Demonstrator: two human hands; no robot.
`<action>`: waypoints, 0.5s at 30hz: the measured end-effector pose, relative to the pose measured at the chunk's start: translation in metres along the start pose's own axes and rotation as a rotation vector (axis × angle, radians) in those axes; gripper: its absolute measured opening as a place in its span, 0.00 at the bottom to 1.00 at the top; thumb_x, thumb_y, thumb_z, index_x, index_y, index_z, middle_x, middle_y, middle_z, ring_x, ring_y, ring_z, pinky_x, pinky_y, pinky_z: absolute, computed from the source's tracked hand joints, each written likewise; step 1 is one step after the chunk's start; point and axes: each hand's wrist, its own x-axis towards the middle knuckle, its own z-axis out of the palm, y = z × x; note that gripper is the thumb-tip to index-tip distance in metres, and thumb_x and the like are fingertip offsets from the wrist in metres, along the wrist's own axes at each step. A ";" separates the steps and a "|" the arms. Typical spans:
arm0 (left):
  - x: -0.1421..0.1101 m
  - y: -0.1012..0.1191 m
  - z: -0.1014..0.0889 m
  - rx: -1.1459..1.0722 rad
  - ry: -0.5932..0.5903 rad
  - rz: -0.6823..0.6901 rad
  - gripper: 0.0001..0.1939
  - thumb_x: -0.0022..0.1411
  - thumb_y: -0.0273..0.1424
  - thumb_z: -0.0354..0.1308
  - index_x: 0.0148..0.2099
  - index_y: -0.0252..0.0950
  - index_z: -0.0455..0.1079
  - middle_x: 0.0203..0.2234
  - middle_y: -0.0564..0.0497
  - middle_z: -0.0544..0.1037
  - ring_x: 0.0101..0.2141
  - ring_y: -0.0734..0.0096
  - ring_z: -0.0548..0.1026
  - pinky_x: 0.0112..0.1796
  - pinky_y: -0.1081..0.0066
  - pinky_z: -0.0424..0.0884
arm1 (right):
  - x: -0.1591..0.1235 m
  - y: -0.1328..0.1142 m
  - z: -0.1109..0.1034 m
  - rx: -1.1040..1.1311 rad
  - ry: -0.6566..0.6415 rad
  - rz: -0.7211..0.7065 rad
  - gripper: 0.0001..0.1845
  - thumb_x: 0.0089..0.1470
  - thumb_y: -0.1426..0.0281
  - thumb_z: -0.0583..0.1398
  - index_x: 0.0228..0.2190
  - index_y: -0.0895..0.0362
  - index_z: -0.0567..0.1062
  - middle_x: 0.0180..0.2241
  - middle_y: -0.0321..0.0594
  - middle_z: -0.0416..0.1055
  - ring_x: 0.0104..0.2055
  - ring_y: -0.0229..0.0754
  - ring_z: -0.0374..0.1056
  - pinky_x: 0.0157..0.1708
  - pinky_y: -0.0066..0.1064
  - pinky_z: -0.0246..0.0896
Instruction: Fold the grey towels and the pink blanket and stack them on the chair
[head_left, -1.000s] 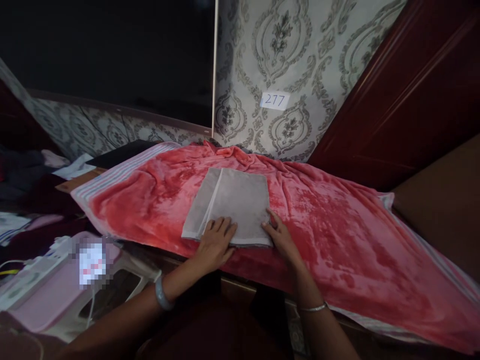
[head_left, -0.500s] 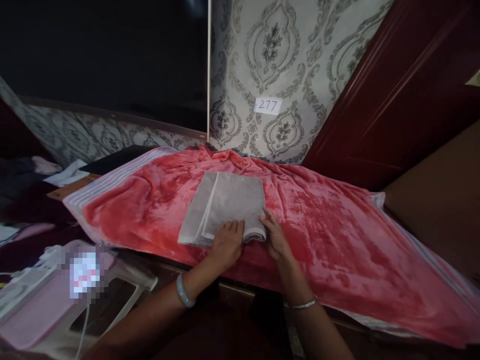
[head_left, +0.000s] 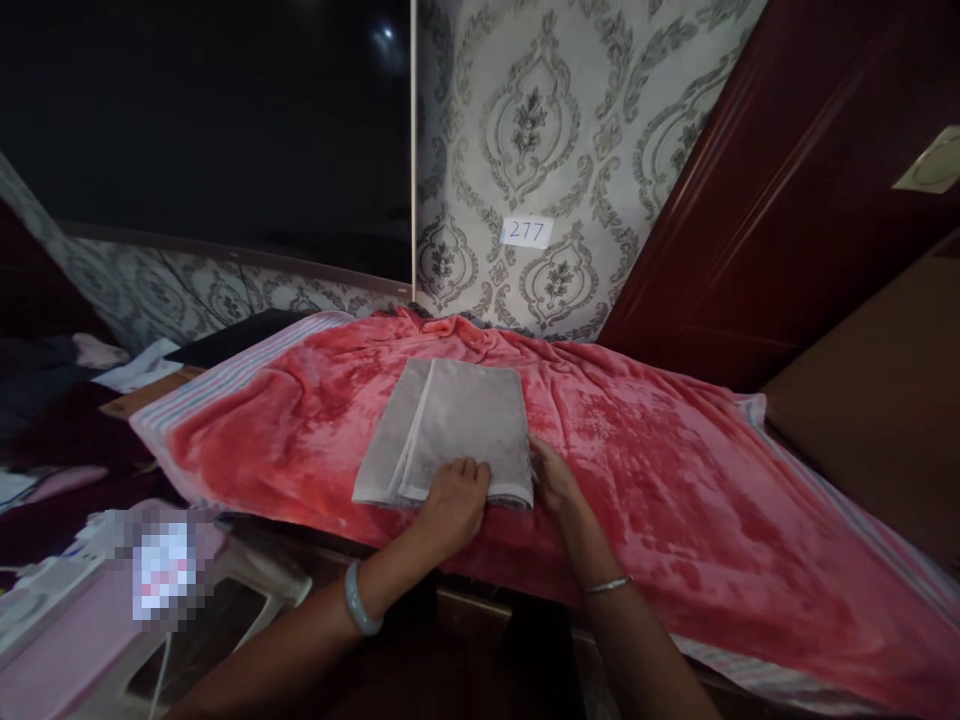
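Note:
A folded grey towel (head_left: 472, 410) lies on the pink-red plush blanket (head_left: 645, 470), its top layer leaving a strip of the lower layer showing at the left. My left hand (head_left: 456, 505) is at the towel's front edge, fingers bent over the top and closed on it; the thumb is hidden. At the right front corner, my right hand (head_left: 556, 480) holds the towel's side edge, with some fingertips out of sight behind the cloth. Each wrist carries a bangle.
A pink-topped stand (head_left: 67, 640) with a power strip and a lit, blurred screen is at lower left. Behind the blanket rise a large dark television (head_left: 210, 120) and a patterned wall bearing a "277" label (head_left: 526, 231). A dark red door (head_left: 712, 220) stands at right.
The towel's front right corner, rumpled before, now lies flatter and straighter. My right hand has shifted slightly along the right edge. The camera view has tilted a little.

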 end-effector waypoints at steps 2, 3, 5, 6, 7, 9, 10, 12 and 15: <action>-0.004 -0.005 -0.004 -0.079 -0.011 0.029 0.29 0.60 0.28 0.60 0.63 0.27 0.69 0.55 0.32 0.76 0.54 0.43 0.73 0.55 0.48 0.69 | 0.006 -0.001 -0.001 -0.048 0.026 -0.011 0.20 0.37 0.56 0.70 0.31 0.53 0.76 0.34 0.41 0.80 0.44 0.53 0.75 0.41 0.38 0.73; -0.004 -0.010 -0.006 -0.147 -0.020 0.054 0.31 0.58 0.31 0.63 0.64 0.29 0.69 0.57 0.32 0.75 0.56 0.41 0.72 0.57 0.46 0.67 | 0.007 -0.001 -0.002 -0.059 0.036 -0.013 0.20 0.36 0.57 0.70 0.31 0.53 0.76 0.34 0.41 0.80 0.44 0.53 0.75 0.41 0.38 0.73; 0.001 -0.024 -0.011 -0.348 -0.034 0.103 0.34 0.57 0.37 0.65 0.65 0.34 0.70 0.61 0.36 0.73 0.58 0.42 0.70 0.61 0.46 0.64 | 0.007 0.000 -0.004 -0.058 0.042 0.000 0.20 0.34 0.58 0.70 0.31 0.53 0.76 0.34 0.41 0.80 0.43 0.54 0.76 0.41 0.40 0.73; 0.008 -0.033 -0.013 -0.475 -0.034 0.107 0.33 0.59 0.38 0.63 0.65 0.34 0.70 0.61 0.37 0.73 0.59 0.44 0.71 0.61 0.48 0.64 | 0.007 0.000 -0.004 -0.058 0.039 0.009 0.20 0.33 0.58 0.70 0.31 0.53 0.76 0.33 0.42 0.80 0.42 0.54 0.76 0.41 0.41 0.73; 0.016 -0.042 -0.015 -0.609 -0.024 0.080 0.32 0.60 0.39 0.62 0.65 0.34 0.70 0.61 0.38 0.74 0.57 0.47 0.72 0.61 0.50 0.66 | 0.006 0.000 -0.004 -0.065 0.030 0.017 0.20 0.34 0.58 0.70 0.31 0.52 0.76 0.33 0.42 0.80 0.42 0.55 0.76 0.41 0.42 0.73; 0.035 -0.059 -0.016 -0.863 0.016 -0.064 0.33 0.63 0.42 0.59 0.66 0.32 0.68 0.58 0.37 0.76 0.54 0.51 0.75 0.55 0.56 0.71 | 0.006 -0.001 -0.002 -0.095 0.003 0.027 0.19 0.35 0.58 0.68 0.32 0.52 0.76 0.33 0.43 0.80 0.42 0.55 0.76 0.41 0.43 0.73; 0.046 -0.067 -0.017 -0.977 0.031 -0.150 0.35 0.63 0.44 0.59 0.67 0.32 0.67 0.57 0.37 0.76 0.52 0.53 0.75 0.51 0.59 0.73 | 0.006 -0.002 0.001 -0.114 -0.010 0.026 0.19 0.36 0.58 0.68 0.33 0.52 0.76 0.34 0.43 0.80 0.42 0.56 0.76 0.42 0.43 0.73; 0.064 -0.079 -0.017 -1.173 0.021 -0.298 0.38 0.61 0.49 0.61 0.68 0.34 0.65 0.59 0.37 0.74 0.51 0.55 0.76 0.43 0.65 0.76 | 0.010 -0.006 0.008 -0.166 -0.034 -0.012 0.23 0.38 0.59 0.67 0.39 0.53 0.77 0.37 0.42 0.80 0.42 0.55 0.76 0.43 0.44 0.73; 0.085 -0.089 -0.019 -1.371 -0.093 -0.435 0.39 0.57 0.53 0.66 0.64 0.37 0.68 0.58 0.38 0.74 0.44 0.59 0.78 0.35 0.70 0.76 | 0.018 -0.012 0.026 -0.364 -0.055 -0.151 0.31 0.43 0.61 0.64 0.52 0.52 0.75 0.44 0.41 0.80 0.45 0.53 0.75 0.46 0.43 0.71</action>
